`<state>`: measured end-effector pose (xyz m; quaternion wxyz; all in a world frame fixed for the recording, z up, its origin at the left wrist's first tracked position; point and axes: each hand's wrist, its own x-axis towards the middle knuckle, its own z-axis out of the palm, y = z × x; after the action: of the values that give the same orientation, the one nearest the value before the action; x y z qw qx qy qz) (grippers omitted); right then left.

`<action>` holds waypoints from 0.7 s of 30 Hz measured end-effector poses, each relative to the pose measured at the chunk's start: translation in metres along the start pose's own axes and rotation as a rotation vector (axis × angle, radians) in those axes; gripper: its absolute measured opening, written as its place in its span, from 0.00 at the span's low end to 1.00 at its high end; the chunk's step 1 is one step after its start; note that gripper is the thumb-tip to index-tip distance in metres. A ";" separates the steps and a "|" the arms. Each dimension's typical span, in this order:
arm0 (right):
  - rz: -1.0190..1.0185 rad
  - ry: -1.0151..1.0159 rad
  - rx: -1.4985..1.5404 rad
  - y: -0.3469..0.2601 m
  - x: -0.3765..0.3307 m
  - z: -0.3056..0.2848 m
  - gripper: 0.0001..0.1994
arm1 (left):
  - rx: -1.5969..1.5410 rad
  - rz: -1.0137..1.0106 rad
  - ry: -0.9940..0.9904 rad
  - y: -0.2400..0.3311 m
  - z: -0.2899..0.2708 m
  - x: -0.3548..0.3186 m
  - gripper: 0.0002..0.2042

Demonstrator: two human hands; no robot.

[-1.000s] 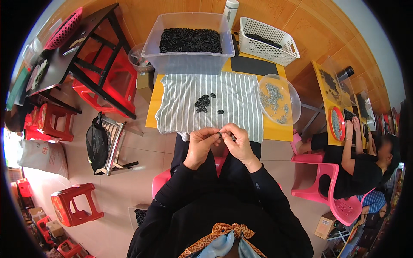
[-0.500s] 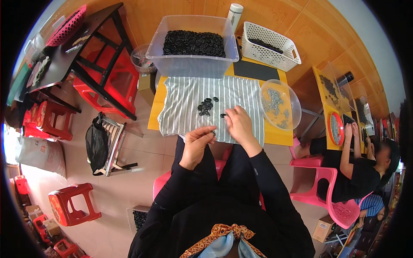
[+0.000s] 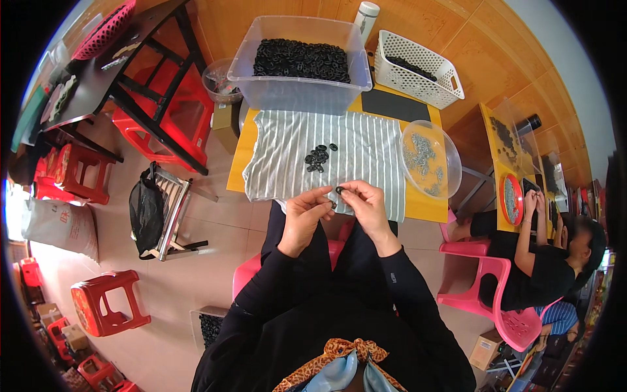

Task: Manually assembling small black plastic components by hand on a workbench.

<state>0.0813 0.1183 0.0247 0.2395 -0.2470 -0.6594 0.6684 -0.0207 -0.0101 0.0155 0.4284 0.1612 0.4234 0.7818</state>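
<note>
My right hand (image 3: pixel 369 210) pinches a small black oval ring-like piece (image 3: pixel 339 189) between thumb and fingertips, over the near edge of a grey-and-white striped cloth (image 3: pixel 277 153). Close by on its left, my left hand (image 3: pixel 304 219) is closed, thumb against fingers. A tiny item shows at those fingertips, too small to name. Beyond both hands, a small heap of black oval pieces (image 3: pixel 317 159) lies on the cloth. To the right stands a round clear tub (image 3: pixel 450 153) with small silvery metal bits (image 3: pixel 421 155) inside.
At the table's back are a clear plastic bin (image 3: pixel 297 98) of black pieces, a white perforated basket (image 3: pixel 408 81) and a white bottle (image 3: pixel 367 19). A person (image 3: pixel 542 261) works at another table on the right. Red stools (image 3: pixel 111 304) stand left.
My right hand has drawn back toward me from the cloth with the black oval piece and now meets my left hand. The whole view has shifted slightly.
</note>
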 end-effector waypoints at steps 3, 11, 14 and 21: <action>-0.007 0.012 0.035 -0.007 -0.010 0.008 0.06 | 0.049 0.018 -0.017 -0.002 0.000 -0.002 0.16; -0.059 0.020 -0.011 -0.008 -0.017 0.007 0.06 | 0.055 0.017 0.004 -0.006 0.003 -0.003 0.13; -0.089 0.018 -0.025 -0.008 -0.018 0.009 0.06 | 0.093 0.023 0.018 -0.008 0.002 -0.003 0.13; -0.238 0.011 -0.166 -0.006 -0.021 0.011 0.07 | 0.022 0.022 0.069 -0.012 0.004 -0.005 0.12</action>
<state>0.0904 0.0958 0.0308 0.2993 -0.1898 -0.7357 0.5772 -0.0093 -0.0087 0.0086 0.4031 0.1435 0.4448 0.7868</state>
